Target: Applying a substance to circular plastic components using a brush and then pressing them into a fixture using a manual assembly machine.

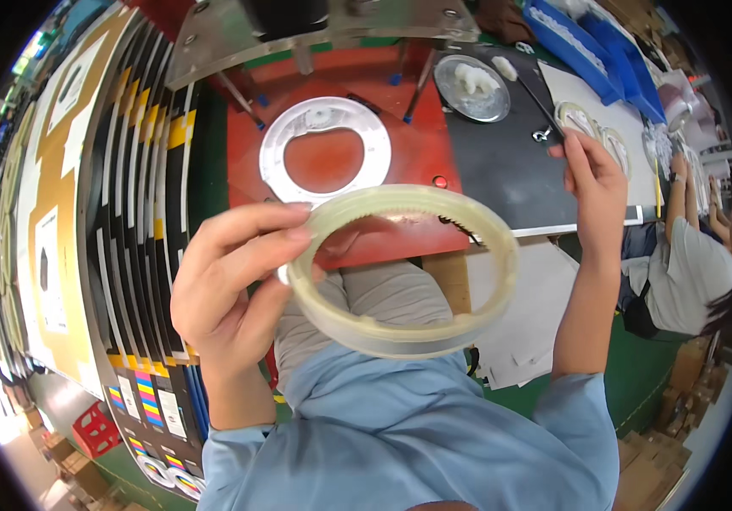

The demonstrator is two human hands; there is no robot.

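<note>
My left hand [234, 277] pinches the left rim of a pale yellow, translucent plastic ring gear [502, 289], held tilted above my lap. Small teeth line its inner edge. Off to the right, my right hand [591, 175] is closed round the end of a thin dark stick [540, 104], which looks like a brush with a white, paste-covered tip [505, 68]. Beside that tip sits a round shallow dish [471, 106] with lumps of white paste [475, 79]. A white ring-shaped housing [373, 145] lies on the red base plate [421, 162], behind the ring gear.
A fixture with a clear top plate [230, 55] on metal legs stands over the red base. Tall stacked printed boards [140, 196] line the left. Blue bins [566, 51] and more pale rings [583, 119] are at the back right. Another person [689, 272] works at far right.
</note>
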